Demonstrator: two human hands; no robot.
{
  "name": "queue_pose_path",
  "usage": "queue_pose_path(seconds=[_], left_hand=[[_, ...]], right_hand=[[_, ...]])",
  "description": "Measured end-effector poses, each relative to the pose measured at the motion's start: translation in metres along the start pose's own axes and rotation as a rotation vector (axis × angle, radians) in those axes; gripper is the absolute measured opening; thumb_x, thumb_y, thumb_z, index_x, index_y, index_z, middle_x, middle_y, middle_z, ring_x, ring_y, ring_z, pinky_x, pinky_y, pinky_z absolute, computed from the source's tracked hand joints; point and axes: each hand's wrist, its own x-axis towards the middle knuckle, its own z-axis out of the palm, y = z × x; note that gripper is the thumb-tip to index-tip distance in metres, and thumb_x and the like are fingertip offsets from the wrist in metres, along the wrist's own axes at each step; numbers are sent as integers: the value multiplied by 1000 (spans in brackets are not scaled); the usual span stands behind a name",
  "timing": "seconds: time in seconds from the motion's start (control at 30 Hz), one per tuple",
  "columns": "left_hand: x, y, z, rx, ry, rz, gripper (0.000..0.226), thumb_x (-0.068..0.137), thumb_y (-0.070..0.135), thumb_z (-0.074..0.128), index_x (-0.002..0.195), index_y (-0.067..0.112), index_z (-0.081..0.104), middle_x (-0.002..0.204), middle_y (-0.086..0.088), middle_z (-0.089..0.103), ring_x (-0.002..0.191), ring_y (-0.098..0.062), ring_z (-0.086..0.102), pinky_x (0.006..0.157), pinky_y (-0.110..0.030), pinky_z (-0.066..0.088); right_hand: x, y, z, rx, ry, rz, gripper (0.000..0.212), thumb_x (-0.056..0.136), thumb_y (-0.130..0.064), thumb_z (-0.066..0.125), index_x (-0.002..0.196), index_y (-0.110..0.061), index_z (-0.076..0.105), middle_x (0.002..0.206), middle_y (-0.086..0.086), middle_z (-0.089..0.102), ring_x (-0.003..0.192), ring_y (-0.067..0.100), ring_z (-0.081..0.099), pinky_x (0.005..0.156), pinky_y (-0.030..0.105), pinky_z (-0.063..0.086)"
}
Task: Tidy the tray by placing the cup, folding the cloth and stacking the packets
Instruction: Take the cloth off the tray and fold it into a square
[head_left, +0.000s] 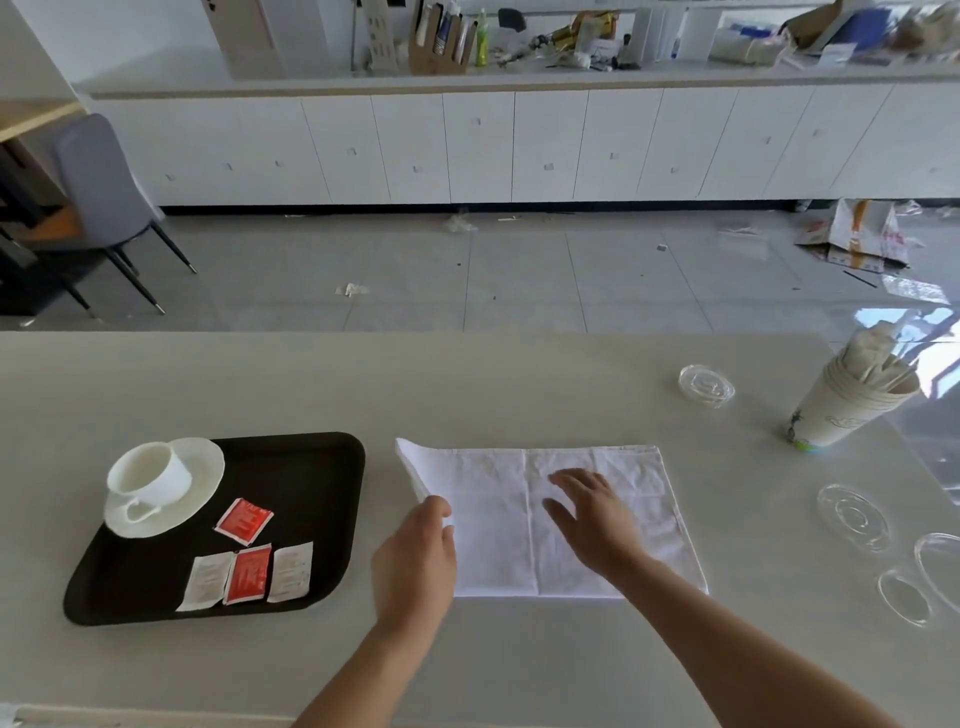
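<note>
A white cloth (613, 499) lies flat on the table to the right of a black tray (311, 493), folded over along its left edge. My left hand (415, 556) pinches that left edge. My right hand (592, 514) rests flat and open on the middle of the cloth. On the tray's far left corner a white cup (148, 470) stands on a white saucer (202, 467). Near the tray's front lie several packets: a red one (243, 521) alone, and a row of a white packet (207, 581), a red packet (248, 576) and a white packet (291, 570).
At the right stand a stack of paper cups (847, 405) holding sticks, and several clear plastic lids (706, 384) (854, 517) (904, 595). The table's far edge runs across the middle of the view, with floor, a grey chair (98, 192) and white cabinets beyond.
</note>
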Motion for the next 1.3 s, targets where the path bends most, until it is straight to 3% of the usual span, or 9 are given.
queue_pose_path(seconds=[0.07,0.13,0.17,0.23,0.3,0.4,0.63,0.9,1.3], left_hand=[[2,12,2,31,-9,118,21,73,8,76,88,16,63,76,3,69,55,-21,63,46,-29,45],[3,24,3,89,-32,255,28,65,4,79,84,15,63,68,2,64,45,-18,58,39,-28,45],[3,29,4,128,-40,310,30,61,2,80,82,15,62,65,2,61,41,-18,54,36,-27,42],[4,35,5,204,-52,387,37,47,-4,77,73,15,57,57,2,50,36,-18,43,33,-25,30],[2,40,6,223,-74,433,43,37,-8,68,66,16,47,53,2,40,35,-17,34,35,-23,19],[1,45,10,177,-60,491,38,40,-8,56,65,17,43,53,2,36,37,-17,32,37,-24,17],[-3,79,29,85,-38,591,33,48,-5,66,71,17,58,57,3,44,42,-15,37,33,-24,30],[-11,137,59,31,-198,694,35,46,-2,62,75,19,59,57,4,45,43,-14,40,37,-22,33],[-26,184,108,65,-368,829,30,47,13,76,70,24,60,56,6,53,48,-12,52,38,-21,38]], right_hand=[[29,-42,-9,370,-178,204,30,92,-50,50,88,-26,68,99,1,70,88,22,63,74,33,50],[56,-75,-12,742,-356,406,47,87,-62,54,88,-16,67,88,10,74,72,24,69,61,34,57],[67,-88,-14,766,-409,419,57,82,-67,58,93,-11,68,87,13,75,69,24,71,57,33,58],[86,-106,-19,607,-419,364,61,75,-63,69,94,-5,70,86,15,75,69,25,73,58,32,60],[99,-113,-22,406,-332,319,39,78,-38,74,93,-2,71,82,15,76,73,28,74,67,38,62],[107,-100,-27,391,-252,339,15,77,-15,70,88,-5,71,74,12,75,65,24,72,68,39,60],[91,-41,-47,544,-94,400,5,78,-16,75,79,-12,72,68,7,72,55,16,65,64,37,60],[62,36,-74,556,46,492,7,82,-14,73,75,-16,71,66,2,70,53,13,63,61,33,59],[34,110,-75,440,123,631,5,83,-18,71,79,-17,70,77,3,71,71,22,64,71,36,54]])
